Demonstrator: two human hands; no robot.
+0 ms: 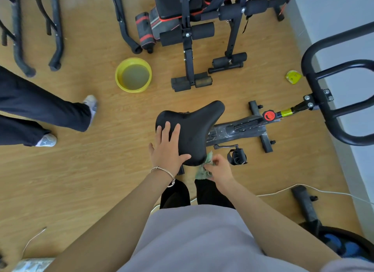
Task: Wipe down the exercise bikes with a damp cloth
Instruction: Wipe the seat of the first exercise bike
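weight bench, bystander's legs, white cable

Your left hand rests flat on the saddle, on its near-left part. Your right hand grips the cloth at the saddle's near-right edge. The bike frame runs right from under the saddle towards the handlebars. Basin on the floor beyond, to the left. Bench further back. Another person's legs far left.

Gym — exercise bike, weight bench

Bare floor left — basin, bench ahead.
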